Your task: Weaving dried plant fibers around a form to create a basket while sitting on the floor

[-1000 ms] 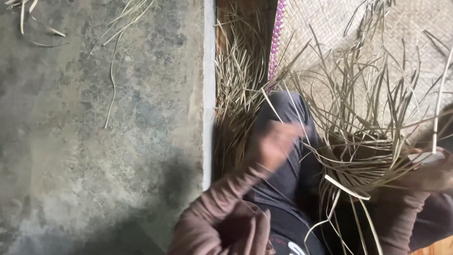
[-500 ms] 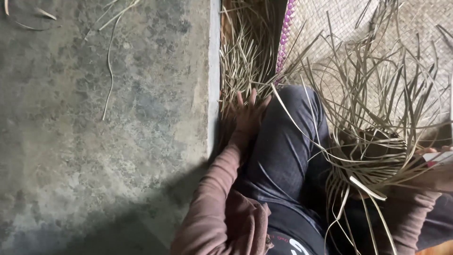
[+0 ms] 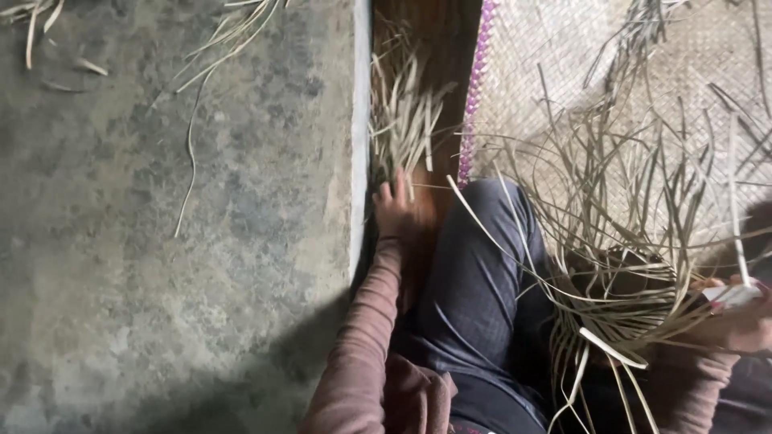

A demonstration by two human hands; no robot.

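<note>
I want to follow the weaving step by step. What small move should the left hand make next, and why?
Probably close the left hand on a few loose strips. Its fingers rest spread at the pile's near end, gripping nothing, while the right hand holds the half-woven bundle.

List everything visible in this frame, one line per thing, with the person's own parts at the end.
concrete floor: one, mottled grey, left half of the view
stray strips: a few, pale, scattered on the concrete at top left
white edge strip: one, runs down between the concrete and the wooden gap
loose strip pile: one bundle, pale green-tan, in the dark wooden gap
woven mat: one, tan with a purple border, upper right
tangle of strips: one mass, dry tan, over the lap and mat
trouser leg: one, dark grey, centre
left hand: pink sleeve, fingers at the foot of the loose strip pile
right hand: at the right edge, by the tangle; grip unclear
</note>
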